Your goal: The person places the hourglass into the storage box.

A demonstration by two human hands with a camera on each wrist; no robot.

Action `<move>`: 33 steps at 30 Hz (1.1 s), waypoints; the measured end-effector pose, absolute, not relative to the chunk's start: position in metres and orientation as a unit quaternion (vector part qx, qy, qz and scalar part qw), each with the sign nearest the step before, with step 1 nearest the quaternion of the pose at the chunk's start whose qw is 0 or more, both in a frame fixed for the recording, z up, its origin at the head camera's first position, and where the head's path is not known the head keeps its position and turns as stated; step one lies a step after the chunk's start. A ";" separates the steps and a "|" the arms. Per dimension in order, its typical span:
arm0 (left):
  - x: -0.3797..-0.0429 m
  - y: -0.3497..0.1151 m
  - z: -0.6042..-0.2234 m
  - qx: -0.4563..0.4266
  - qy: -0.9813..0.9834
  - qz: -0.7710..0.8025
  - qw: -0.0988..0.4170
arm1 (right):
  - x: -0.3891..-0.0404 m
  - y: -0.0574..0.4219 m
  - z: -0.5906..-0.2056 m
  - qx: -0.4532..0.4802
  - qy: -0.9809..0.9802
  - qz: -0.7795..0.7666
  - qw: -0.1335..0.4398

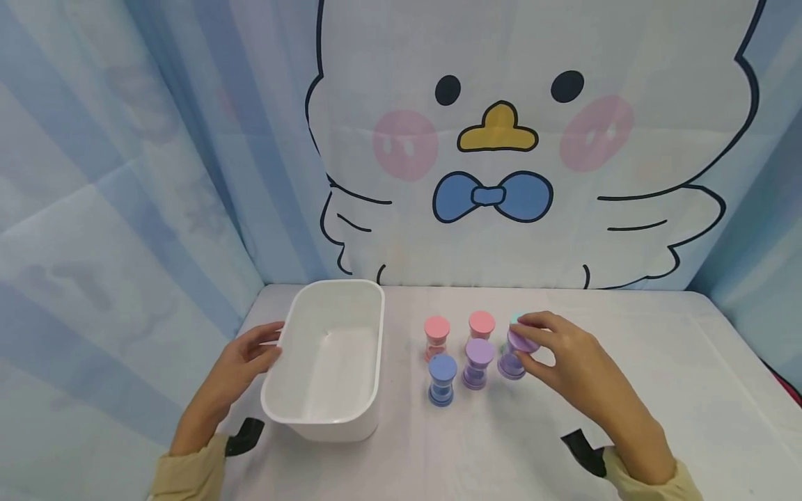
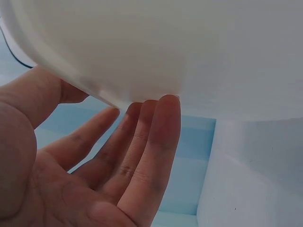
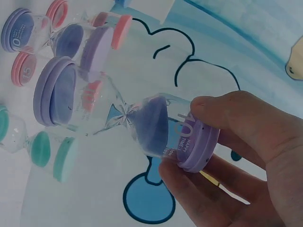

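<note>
My left hand (image 1: 247,351) is at the left side of a white plastic basin (image 1: 374,362), its fairly straight fingers (image 2: 163,127) touching the outer wall near the rim. At the right, my right hand (image 1: 573,355) pinches a purple hourglass (image 3: 158,125) by its top cap, thumb on one side and fingers on the other. This hourglass, marked 10, leans in the head view. Just left of it stands another purple hourglass (image 1: 479,355). A teal hourglass (image 3: 52,153) is mostly hidden behind the right hand in the head view.
A blue hourglass (image 1: 442,372) stands nearest the basin at the front. Behind it are a pink hourglass (image 1: 436,328) and a second pink hourglass (image 1: 482,324). The white tabletop (image 1: 658,362) ends at a cartoon-printed curtain (image 1: 501,250), with blue curtain (image 1: 113,243) at the left.
</note>
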State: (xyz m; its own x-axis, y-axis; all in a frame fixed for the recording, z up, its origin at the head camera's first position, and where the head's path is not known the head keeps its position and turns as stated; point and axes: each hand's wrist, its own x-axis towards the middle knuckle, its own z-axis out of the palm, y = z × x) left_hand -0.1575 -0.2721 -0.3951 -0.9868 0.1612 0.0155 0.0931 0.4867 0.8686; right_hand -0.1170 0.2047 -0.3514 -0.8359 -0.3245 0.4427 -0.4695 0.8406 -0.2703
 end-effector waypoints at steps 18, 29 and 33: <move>-0.157 -0.273 -0.397 0.062 0.859 0.507 0.042 | -0.125 0.193 -0.330 0.212 -0.940 0.194 0.183; -0.157 -0.270 -0.398 0.053 0.863 0.501 0.038 | -0.135 0.186 -0.329 0.256 -0.920 0.187 0.231; -0.158 -0.269 -0.398 0.050 0.863 0.501 0.036 | -0.138 0.179 -0.328 0.258 -0.917 0.198 0.232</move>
State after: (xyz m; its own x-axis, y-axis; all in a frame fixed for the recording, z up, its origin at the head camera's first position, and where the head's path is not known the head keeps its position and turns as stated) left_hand -0.1581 -0.2687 -0.3979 -0.9922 0.1237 -0.0124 0.0505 0.4923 0.8689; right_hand -0.1383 0.1794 -0.3275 -0.7594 -0.3807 0.5276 -0.5642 0.7892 -0.2427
